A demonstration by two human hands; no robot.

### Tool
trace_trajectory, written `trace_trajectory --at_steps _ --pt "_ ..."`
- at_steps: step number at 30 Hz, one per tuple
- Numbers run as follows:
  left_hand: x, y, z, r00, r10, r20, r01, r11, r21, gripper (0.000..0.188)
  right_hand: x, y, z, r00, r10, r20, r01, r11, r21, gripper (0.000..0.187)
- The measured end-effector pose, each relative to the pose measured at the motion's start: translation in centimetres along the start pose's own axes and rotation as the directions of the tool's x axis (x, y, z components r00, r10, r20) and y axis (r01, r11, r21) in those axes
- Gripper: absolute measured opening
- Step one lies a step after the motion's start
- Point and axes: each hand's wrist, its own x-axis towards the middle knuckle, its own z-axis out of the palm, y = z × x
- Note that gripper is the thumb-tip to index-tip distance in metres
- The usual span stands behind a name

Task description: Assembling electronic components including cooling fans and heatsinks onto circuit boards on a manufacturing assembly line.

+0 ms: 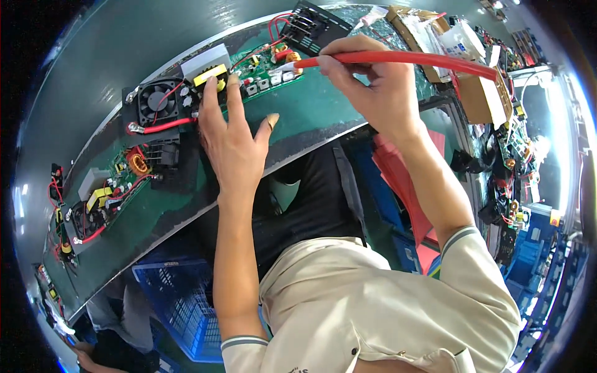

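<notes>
My right hand (382, 87) pinches a long red-handled brush (398, 58). The brush's whitish tip touches or hovers just over a green circuit board (261, 66), near a copper-wound coil and a row of pale square components. Spread over the left end of that board is my left hand (233, 133). Two of its fingertips rest on or beside a yellow transformer (210, 75), and the thumb stands apart with a yellowish cover on its tip. Left of this hand sits a black fan (158, 101) with a red cable (163, 126). A black slotted housing (314, 28) is wired to the board's far end.
At the left of the green bench (298, 115) lies another board with a fan (84, 219). Cardboard boxes (482, 99) stand at the right, by a white tube (372, 17). Below the bench are a blue basket (180, 304) and red sheets (404, 180). Another person's arm (87, 359) shows lower left.
</notes>
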Motion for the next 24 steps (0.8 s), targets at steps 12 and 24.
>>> trace_trajectory --at_steps 12,24 --pt "0.2 -0.2 -0.2 1.000 -0.016 -0.024 0.015 0.999 -0.044 0.080 0.3 -1.0 2.4 0.997 -0.075 0.030 0.077 0.995 -0.066 0.013" --pt "-0.4 -0.4 -0.1 0.999 -0.035 0.005 0.035 0.998 -0.046 0.082 2.6 0.2 -4.0 0.997 0.035 0.066 -0.040 0.997 0.068 0.017"
